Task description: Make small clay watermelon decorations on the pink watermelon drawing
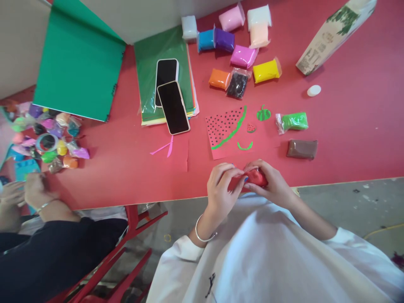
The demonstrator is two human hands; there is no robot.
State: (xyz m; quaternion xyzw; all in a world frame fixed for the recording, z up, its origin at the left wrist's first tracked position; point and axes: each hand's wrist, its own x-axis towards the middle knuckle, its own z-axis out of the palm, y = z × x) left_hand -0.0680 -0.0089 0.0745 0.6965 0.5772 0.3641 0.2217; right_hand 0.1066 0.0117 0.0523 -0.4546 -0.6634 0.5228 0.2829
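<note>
At the table's front edge, my right hand [268, 179] is wrapped round a packet of red modelling clay [256, 176]. My left hand [224, 181] pinches the clear wrapper at the packet's left end. Just beyond my hands lies a red paper sheet [217, 154] bearing a watermelon slice [224, 128] with black seeds and a green rind. A small round watermelon [263, 113], a tiny slice [251, 127] and a green curved strip [245, 146] are beside it. A green clay packet [295, 121] and a brown clay packet [302, 149] lie to the right.
Several coloured clay packets [243, 56] lie at the back. Two phones [173, 107] rest on wrapped paper sheets [145, 84]. Pink plastic tools [169, 147] are near them. A carton [334, 38] and white cap [314, 90] stand right. Left, another person's hands [36, 191] are near a clay pile.
</note>
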